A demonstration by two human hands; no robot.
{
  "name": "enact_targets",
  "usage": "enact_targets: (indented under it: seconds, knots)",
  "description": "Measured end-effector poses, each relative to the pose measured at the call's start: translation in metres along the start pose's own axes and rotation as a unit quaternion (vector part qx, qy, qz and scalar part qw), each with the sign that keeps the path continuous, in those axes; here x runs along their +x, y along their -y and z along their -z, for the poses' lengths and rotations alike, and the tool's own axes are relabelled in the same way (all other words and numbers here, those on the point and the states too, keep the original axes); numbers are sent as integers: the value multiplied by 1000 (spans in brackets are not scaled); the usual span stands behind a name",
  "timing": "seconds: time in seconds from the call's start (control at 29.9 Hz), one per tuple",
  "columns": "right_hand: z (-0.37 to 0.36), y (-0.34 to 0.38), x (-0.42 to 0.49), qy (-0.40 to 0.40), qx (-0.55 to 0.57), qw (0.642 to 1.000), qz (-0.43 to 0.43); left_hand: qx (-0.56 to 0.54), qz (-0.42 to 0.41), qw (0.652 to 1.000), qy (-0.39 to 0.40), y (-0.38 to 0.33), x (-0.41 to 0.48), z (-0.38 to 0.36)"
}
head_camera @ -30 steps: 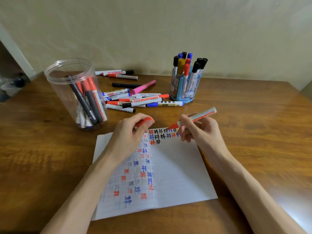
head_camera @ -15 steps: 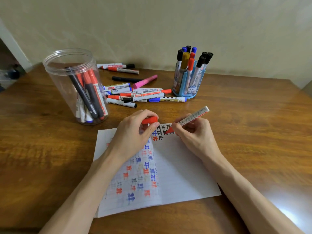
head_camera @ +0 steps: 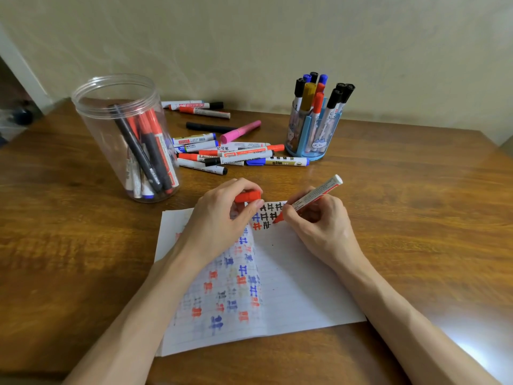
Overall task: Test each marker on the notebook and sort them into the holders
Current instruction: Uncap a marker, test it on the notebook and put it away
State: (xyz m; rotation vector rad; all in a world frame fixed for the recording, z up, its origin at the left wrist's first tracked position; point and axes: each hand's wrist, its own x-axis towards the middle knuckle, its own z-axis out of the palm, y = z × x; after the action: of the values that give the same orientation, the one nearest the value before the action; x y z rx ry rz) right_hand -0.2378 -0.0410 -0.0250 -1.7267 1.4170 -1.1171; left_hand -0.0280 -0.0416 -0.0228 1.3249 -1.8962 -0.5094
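The right hand [head_camera: 319, 223] has its fingers curled round the uncapped red marker [head_camera: 315, 193], tip down on the open notebook [head_camera: 299, 287] lying on the counter [head_camera: 416, 218]. The left hand [head_camera: 219, 220] rests on the left page, pinching the red cap [head_camera: 248, 196]. Behind, loose markers [head_camera: 236, 155] lie between the clear jar [head_camera: 122, 129] and the blue holder [head_camera: 305, 155].

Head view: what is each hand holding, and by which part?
Right hand grips the uncapped red marker with a white barrel low on the barrel, near the tip. Left hand pinches a red plastic cap between thumb and fingers.
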Motion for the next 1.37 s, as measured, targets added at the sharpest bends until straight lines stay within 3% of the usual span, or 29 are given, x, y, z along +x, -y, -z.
enact_targets:
  seconds: [0.3, 1.37]
  knots:
    - [2, -1, 2, -20, 27, 999, -2, -3, 4, 1000, 1, 0, 0, -1]
    - [2, 1, 0, 24, 13, 999, 16, 16, 4, 1000, 1, -2, -1, -1]
